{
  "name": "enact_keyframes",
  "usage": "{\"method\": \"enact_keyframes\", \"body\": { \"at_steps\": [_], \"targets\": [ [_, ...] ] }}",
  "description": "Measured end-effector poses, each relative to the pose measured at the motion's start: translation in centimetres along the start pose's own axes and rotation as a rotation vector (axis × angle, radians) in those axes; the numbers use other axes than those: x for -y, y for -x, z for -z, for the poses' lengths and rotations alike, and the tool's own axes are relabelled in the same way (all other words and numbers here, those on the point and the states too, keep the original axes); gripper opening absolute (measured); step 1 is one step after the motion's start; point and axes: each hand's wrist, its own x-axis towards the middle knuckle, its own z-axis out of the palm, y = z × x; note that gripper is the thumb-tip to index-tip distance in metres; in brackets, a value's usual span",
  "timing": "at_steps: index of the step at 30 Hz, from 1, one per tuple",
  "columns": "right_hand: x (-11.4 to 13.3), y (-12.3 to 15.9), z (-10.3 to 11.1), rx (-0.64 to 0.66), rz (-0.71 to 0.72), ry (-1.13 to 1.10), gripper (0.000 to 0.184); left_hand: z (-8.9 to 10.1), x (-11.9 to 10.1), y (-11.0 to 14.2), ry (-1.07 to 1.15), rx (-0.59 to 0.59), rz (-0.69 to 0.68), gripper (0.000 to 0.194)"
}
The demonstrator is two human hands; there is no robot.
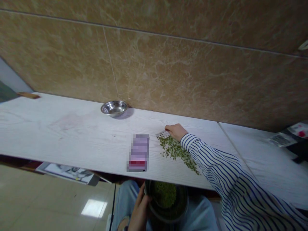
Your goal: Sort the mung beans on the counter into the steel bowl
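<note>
My right hand [176,131] is closed in a pinch on a thin pale strip [160,132] whose exact kind I cannot make out. It is at the far edge of a spread of small dried green bits [176,149] on the white tabletop. Below the table edge, my left hand [141,205] is closed on the left rim of a dark round pot [181,208]. The pot stands between my knees and has more green bits [166,194] in it. Left of the spread lies a flat purple object [139,152], blurred out by pixels.
A shiny metal bowl [114,108] stands by the tiled wall [154,70]. Dark and clear packages [291,138] lie at the far right. A wooden piece [29,95] is at the far left. Below the table's front edge, an open drawer [69,172] juts out.
</note>
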Motion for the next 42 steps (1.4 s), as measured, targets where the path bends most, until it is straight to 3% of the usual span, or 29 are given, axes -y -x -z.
{"method": "enact_keyframes", "body": {
  "at_steps": [8,20,24,33,42],
  "targets": [
    [-0.2,3.6,0.0,0.02,0.137,-0.073,0.026,-0.5,0.6,0.7,-0.023,0.036,0.006,0.061],
    [-0.1,7.1,0.6,-0.016,0.191,-0.117,0.026,-0.7,1.3,1.5,-0.016,0.054,-0.034,0.066],
    [0.5,6.6,0.6,-0.044,0.155,-0.095,0.025,-0.7,1.2,2.0,-0.013,0.027,-0.022,0.069],
    [4.2,2.7,0.2,-0.053,0.08,-0.007,0.03,0.1,1.0,1.8,-0.063,0.061,-0.039,0.067],
    [3.6,3.9,-0.7,-0.004,0.173,-0.03,0.027,0.2,1.2,2.0,-0.057,0.057,-0.059,0.07]
  ]
}}
